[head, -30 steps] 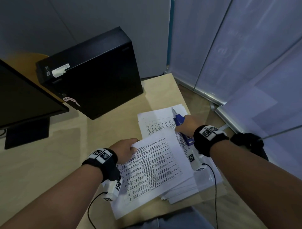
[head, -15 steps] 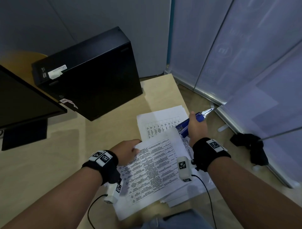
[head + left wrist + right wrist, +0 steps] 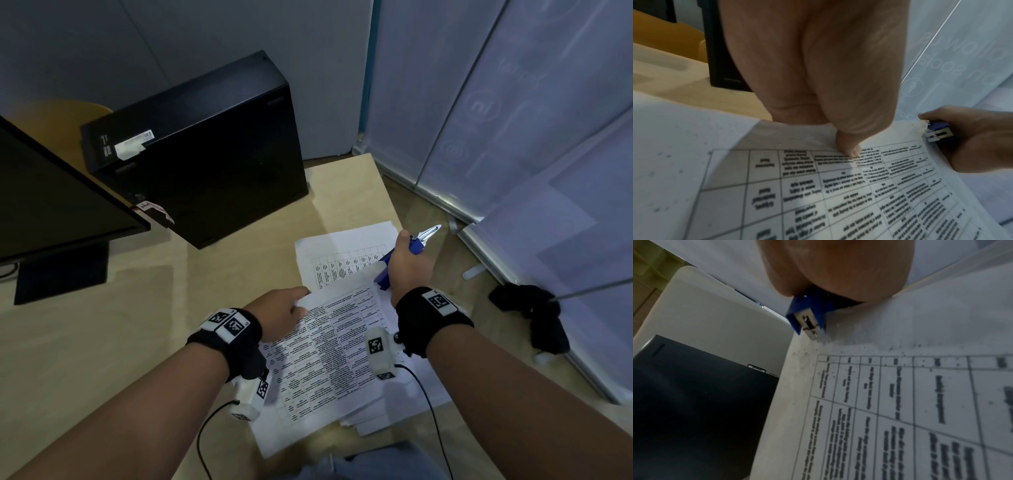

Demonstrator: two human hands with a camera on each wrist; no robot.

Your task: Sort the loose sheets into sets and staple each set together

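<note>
From the head view only: stack of printed sheets [image 3: 329, 346] spread on the tabletop [image 3: 102, 342] beside a black computer case [image 3: 205, 154]. From the left wrist view only: left hand [image 3: 818, 73] pinching the top sheet's [image 3: 838, 194] far edge, thumb on the print, other fingers under the paper. Right hand [image 3: 407, 267] wrapped around the blue stapler [image 3: 809, 316], held just above the sheets' far right corner, metal end jutting past the fingers.

Right hand [image 3: 407, 270] grips blue stapler [image 3: 416, 245] above sheets [image 3: 329, 346].
</note>
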